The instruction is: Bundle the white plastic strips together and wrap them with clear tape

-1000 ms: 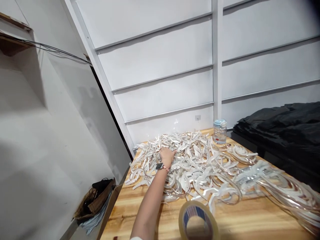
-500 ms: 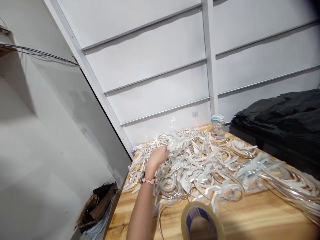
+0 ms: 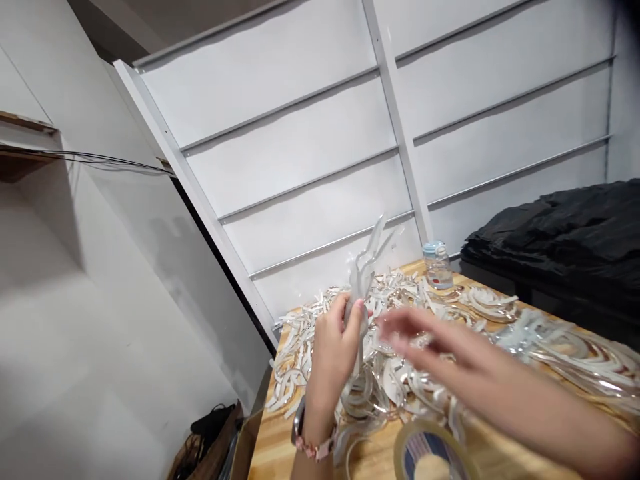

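A wooden desk stands against a white panelled wall crossed by thin metal rails. A wide heap of white curved plastic strips covers most of its top, running into clearer pieces on the right. The left hand is closed around a bundle of strips raised upright above the heap. The right hand, blurred, has its fingers spread just beside that bundle, touching nothing that can be made out. A tape roll lies at the near edge, a small bottle by the wall, and black sheets are stacked at right.
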Motion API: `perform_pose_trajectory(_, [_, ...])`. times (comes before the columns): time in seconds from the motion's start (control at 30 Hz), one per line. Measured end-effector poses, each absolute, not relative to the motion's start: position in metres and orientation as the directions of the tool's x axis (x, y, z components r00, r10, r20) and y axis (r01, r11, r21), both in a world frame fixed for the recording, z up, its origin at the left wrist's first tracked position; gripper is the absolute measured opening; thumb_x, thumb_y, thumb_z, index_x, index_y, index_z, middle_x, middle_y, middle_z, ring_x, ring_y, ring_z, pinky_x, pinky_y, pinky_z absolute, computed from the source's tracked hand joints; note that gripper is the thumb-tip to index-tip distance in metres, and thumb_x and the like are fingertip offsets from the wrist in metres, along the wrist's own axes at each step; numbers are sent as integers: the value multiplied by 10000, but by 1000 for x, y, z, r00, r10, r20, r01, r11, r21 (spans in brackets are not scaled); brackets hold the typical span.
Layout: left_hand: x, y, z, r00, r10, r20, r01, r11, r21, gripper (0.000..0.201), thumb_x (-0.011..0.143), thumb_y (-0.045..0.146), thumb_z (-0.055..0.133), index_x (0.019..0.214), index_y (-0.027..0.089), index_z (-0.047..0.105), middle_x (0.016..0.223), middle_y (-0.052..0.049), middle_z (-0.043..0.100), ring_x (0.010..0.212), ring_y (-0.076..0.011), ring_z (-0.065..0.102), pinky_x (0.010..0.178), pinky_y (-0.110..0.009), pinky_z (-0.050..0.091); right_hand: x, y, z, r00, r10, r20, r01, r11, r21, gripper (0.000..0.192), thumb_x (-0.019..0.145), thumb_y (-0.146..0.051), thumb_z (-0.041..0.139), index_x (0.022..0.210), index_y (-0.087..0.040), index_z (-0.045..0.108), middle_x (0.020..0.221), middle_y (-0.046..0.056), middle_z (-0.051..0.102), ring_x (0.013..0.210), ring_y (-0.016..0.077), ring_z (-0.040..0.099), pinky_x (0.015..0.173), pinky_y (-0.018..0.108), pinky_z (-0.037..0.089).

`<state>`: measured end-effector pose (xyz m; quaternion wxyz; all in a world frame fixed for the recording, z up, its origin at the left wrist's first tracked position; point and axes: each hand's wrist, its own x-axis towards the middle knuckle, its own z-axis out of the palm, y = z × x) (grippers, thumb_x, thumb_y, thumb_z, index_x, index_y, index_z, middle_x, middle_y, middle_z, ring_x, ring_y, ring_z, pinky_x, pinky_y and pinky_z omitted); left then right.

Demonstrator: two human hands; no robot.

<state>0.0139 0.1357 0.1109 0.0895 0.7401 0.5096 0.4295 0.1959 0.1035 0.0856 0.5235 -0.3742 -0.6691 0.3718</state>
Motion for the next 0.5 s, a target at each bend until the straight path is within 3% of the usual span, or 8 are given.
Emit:
perform_pose_trajectory(0.1, [34, 118, 111, 99, 777, 621, 867, -374, 330, 262, 978, 300, 414, 1122, 222, 619, 809, -21, 705, 670, -163, 616, 612, -258, 383, 185, 121, 94, -140, 931, 336, 5, 340, -940, 809, 837, -537, 634, 1517, -333, 246, 1525, 71, 387, 1335, 317, 431, 1081, 452, 379])
perform_pose_trajectory(0.17, [47, 110, 107, 102, 751, 652, 941, -285, 181, 301, 972, 217, 409, 1184, 239, 621, 857, -40, 720, 700, -181, 635, 633, -281, 401, 173, 135, 95, -167, 912, 374, -172, 347, -922, 844, 827, -522, 654, 1522, -283, 238, 1498, 102, 426, 1299, 288, 477, 1073, 431, 393])
perform_pose_trajectory(0.23, [57, 102, 101, 100, 740, 665, 970, -220, 99, 326, 972, 195, 407, 1224, 224, 610, 863, -53, 716, 725, -196, 638, 653, -303, 424, 163, 143, 94, -153, 899, 411, -354, 338, -872, 670, 852, -493, 633, 1434, -237, 422, 1397, 105, 546, 1238, 261, 537, 1046, 398, 423])
perform_pose_trajectory(0.33, [63, 92, 94, 120, 741, 661, 976, -212, 60, 443, 937, 149, 466, 1373, 221, 489, 904, -54, 690, 778, -211, 626, 694, -334, 459, 159, 141, 95, -148, 934, 324, -518, 206, -830, 387, 885, -430, 608, 1195, -200, 637, 1235, 92, 669, 1177, 244, 583, 1001, 369, 457])
perform_pose_trajectory(0.5, [63, 87, 94, 151, 718, 680, 936, -326, 136, 647, 881, 61, 504, 1459, 311, 355, 1045, -59, 602, 960, -212, 582, 830, -354, 473, 168, 131, 101, -85, 960, 269, -713, 130, -689, 196, 877, -285, 637, 1049, -211, 697, 1121, 50, 729, 1136, 180, 621, 950, 258, 497])
